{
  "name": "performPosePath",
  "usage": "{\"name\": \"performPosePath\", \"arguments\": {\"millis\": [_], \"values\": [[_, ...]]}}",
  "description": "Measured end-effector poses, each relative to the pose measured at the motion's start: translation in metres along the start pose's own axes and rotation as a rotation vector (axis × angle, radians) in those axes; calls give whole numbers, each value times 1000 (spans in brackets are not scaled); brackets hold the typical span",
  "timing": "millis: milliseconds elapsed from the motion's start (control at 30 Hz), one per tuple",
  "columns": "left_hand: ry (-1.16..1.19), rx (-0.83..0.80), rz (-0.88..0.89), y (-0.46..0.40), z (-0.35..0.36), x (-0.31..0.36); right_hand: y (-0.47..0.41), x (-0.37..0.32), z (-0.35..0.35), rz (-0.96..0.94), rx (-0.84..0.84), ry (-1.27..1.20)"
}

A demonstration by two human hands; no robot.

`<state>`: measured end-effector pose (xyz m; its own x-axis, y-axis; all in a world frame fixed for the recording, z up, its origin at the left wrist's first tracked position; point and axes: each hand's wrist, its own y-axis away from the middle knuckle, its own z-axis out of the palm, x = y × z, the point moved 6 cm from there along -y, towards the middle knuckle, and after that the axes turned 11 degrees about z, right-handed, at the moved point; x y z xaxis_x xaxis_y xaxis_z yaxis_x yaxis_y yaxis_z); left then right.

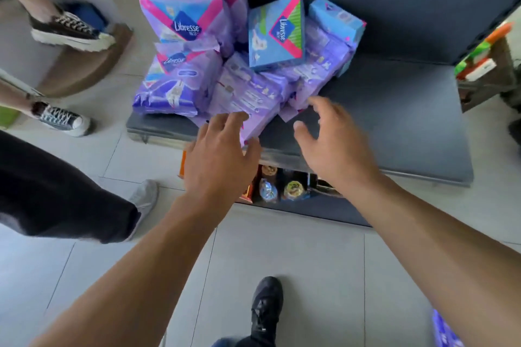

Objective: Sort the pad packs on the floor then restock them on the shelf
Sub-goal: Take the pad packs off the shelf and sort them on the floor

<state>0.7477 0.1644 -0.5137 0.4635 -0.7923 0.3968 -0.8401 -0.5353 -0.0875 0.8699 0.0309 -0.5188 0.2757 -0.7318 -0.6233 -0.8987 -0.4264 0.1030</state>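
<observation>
Your left hand (220, 152) reaches out palm down, fingers spread and fairly straight, the fingertips lying on the near edge of a flat purple pack (248, 105); the thumb sits at that pack's near corner, but you grasp nothing. Your right hand (332, 144) hovers just to the right of it, fingers loosely curved and apart, released, above the dark shelf (394, 121); its fingertips are close to the purple packs without clearly touching them.

Beyond your left fingertips the pile spreads across the shelf: more purple packs lie flat and overlapping, and further off, up and to the left, stands a tall pack (183, 14) with a pink-edged blue front. Past your right fingertips a blue box (276, 34) leans on the pile, and a second blue box (337, 21) sits behind it to the right.

Under your wrists, below the shelf edge, bottles (279, 187) show on a lower level. Near your right elbow, a purple pack (445, 329) lies on the floor (282, 248). Left of your left arm are other people's shoes (67, 31).
</observation>
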Motion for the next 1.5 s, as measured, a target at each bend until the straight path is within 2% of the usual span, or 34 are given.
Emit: {"name": "performPosePath", "arguments": {"millis": [67, 133, 200, 267, 467, 667, 833, 933, 1033, 1100, 1200, 1267, 1333, 1367, 1433, 1467, 1500], "values": [[12, -13, 22, -22, 6, -10, -33, 0, 14, 92, -16, -61], [18, -34, 71, -41, 15, -16, -62, 7, 25, 267, -12, -149], [30, -72, 112, -55, 26, -20, -84, 18, 32, 466, 41, -316], [44, -81, 143, -64, 36, -21, -100, 27, 39, 587, 90, -419], [84, -63, 206, -78, 49, -7, -112, 46, 37, 644, 224, -566], [118, -62, 267, -78, 59, 29, -68, 81, -5, 550, 307, -679], [250, -107, 254, -60, 72, 73, -27, 117, -38, 440, 317, -718], [505, -151, 90, -45, 82, 97, 3, 128, -66, 316, 323, -686], [1080, -188, -355, -26, 98, 123, 37, 137, -100, 107, 336, -497], [1349, -284, -547, -12, 109, 145, 61, 150, -118, -42, 329, -330], [1549, -540, -547, 7, 120, 183, 93, 187, -140, -136, 311, -153], [1478, -644, -500, 25, 130, 205, 114, 210, -154, -170, 317, -67], [1327, -672, -453, 42, 145, 221, 135, 229, -166, -177, 316, 17], [1278, -687, -418, 51, 152, 230, 145, 242, -170, -150, 337, 48], [1261, -720, -361, 68, 167, 251, 166, 278, -177, 45, 409, 18], [1272, -728, -345, 77, 172, 261, 178, 299, -179, 215, 415, -108], [1274, -738, -324, 86, 177, 273, 192, 322, -179, 430, 382, -337]]}}
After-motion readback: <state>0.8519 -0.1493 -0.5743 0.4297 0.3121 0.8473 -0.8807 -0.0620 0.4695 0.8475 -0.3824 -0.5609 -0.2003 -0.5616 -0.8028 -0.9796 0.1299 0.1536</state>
